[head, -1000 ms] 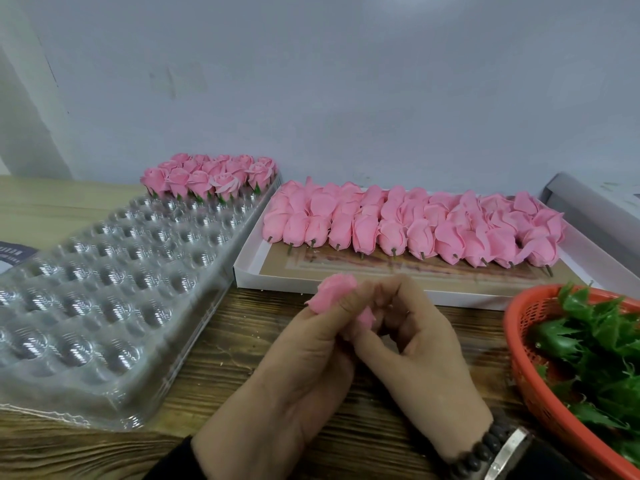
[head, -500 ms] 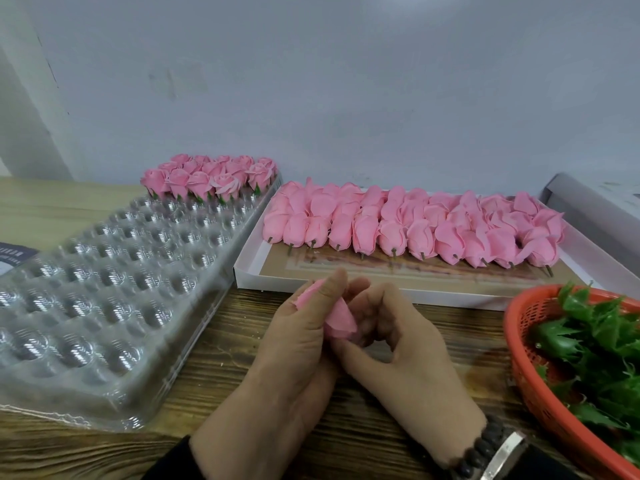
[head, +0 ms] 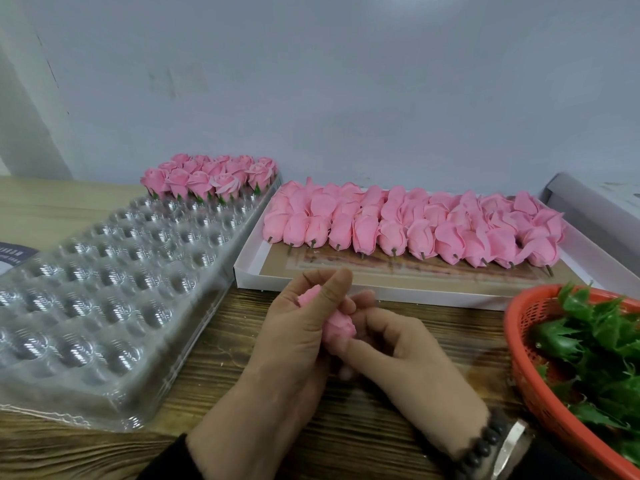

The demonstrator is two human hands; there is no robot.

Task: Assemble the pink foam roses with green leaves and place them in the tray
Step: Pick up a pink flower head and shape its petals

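Bench (head: 398,427) first — wood grain across the lower frame, carrying everything I work with. Clear blister tray (head: 104,306) fills the left, its cups bare except the far rows at upper left, where finished roses (head: 207,174) stand with green at their bases. White box (head: 398,292) in the middle holds the bare rose heads (head: 415,223), stems pointing toward me. Orange basket (head: 526,375) at lower right is heaped with green leaves (head: 595,348).

Smallest is the job itself: one pink rose (head: 337,327) at centre frame, held between both hands above the bench. My left hand (head: 294,344) wraps it, thumb and fingers curled round the bloom. My right hand (head: 408,362) touches its lower end with curled fingers, grip closed against it; I cannot tell whether a leaf sits under those fingers, since no green shows.

To do this step well, I judge I should keep the foam lightly held so the petals don't crush, seat the leaf squarely up the stem, then drop the rose upright in the next free cup beside the filled rows.
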